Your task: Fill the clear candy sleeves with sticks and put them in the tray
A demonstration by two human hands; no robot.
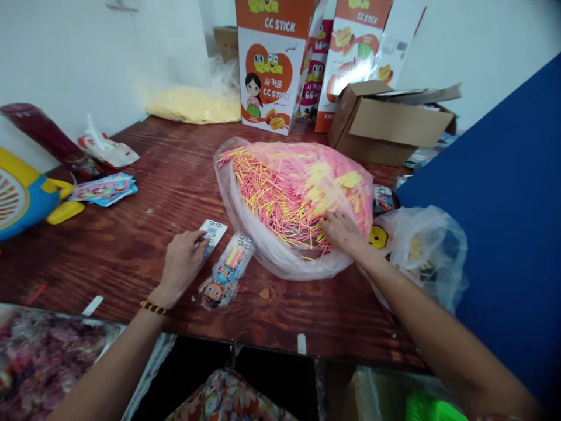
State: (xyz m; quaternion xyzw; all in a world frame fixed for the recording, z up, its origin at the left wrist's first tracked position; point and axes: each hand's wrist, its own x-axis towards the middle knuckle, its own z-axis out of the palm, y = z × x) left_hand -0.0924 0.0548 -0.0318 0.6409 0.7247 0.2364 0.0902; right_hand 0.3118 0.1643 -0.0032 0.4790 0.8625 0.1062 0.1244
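My left hand [183, 260] rests on the table, its fingers closed on a small white and blue printed packet [214, 232]. Right beside it lies a clear plastic packet [227, 272] with a cartoon figure, the word "Stick" and several pink and yellow sticks inside. My right hand [340, 231] reaches over the near rim of a large clear plastic bag [280, 263]. Its bent fingers are pressed together on the thin pink and yellow sticks [274, 196] that fill the bag; the fingertips are partly hidden among them.
Behind the bag stand printed CC Stick boxes [267, 76] and an open cardboard box [390, 126]. A knotted plastic bag [429, 251] sits at right by a blue panel [499, 193]. At left are flat packets [105, 189], a tissue pack [109, 151] and a yellow-blue device [26, 193].
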